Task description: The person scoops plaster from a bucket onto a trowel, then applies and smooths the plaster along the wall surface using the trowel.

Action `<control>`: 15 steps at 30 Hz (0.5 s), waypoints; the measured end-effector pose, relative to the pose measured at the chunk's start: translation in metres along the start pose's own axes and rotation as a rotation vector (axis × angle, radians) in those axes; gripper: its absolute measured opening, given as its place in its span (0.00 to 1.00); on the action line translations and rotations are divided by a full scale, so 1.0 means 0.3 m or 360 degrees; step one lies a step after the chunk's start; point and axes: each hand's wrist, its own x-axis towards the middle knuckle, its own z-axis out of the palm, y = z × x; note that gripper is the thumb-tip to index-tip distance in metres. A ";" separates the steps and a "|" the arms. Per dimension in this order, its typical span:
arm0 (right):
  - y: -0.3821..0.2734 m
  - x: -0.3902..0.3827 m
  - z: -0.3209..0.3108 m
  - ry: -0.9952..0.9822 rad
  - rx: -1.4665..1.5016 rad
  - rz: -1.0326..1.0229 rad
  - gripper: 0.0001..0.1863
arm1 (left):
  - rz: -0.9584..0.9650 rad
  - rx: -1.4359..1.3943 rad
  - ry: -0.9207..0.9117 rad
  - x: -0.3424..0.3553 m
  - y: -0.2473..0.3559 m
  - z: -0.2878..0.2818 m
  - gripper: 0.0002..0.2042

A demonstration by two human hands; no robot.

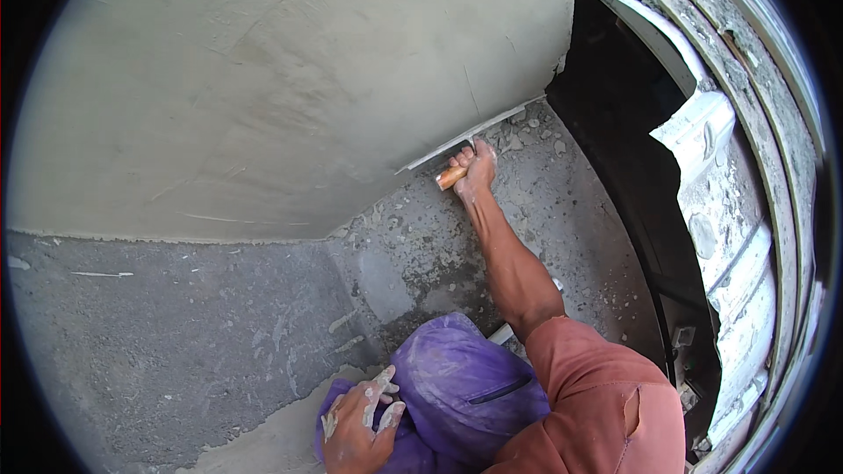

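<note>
My right hand [475,168] is closed round the wooden handle of a plastering trowel [452,177]. The trowel's long thin blade lies edge-on against the lower part of a smooth grey plastered wall [290,88], close to its bottom edge. My left hand [358,434] rests by my knee in purple trousers [457,364]; its fingers are smeared with wet plaster, slightly bent and apart, with nothing in them.
Crumbs of plaster [527,133] litter the rough concrete floor [202,325] below the wall. To the right, a dark gap [610,114] runs past the wall's end, with a torn, plaster-spattered white sheet [702,145] beyond it. Wet plaster [272,434] spreads at the lower left.
</note>
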 end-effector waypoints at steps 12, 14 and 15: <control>-0.019 -0.404 0.441 -0.0428 -0.0166 -0.0123 0.14 | 0.0049 0.0025 0.0034 0.047 -0.089 0.020 0.19; -0.021 -0.473 0.527 -0.0425 -0.0094 -0.0126 0.14 | 0.0029 0.0043 0.0049 0.046 -0.090 0.037 0.19; -0.023 -0.493 0.550 -0.0424 -0.0092 -0.0124 0.14 | 0.0078 0.0064 0.0139 0.047 -0.092 0.049 0.19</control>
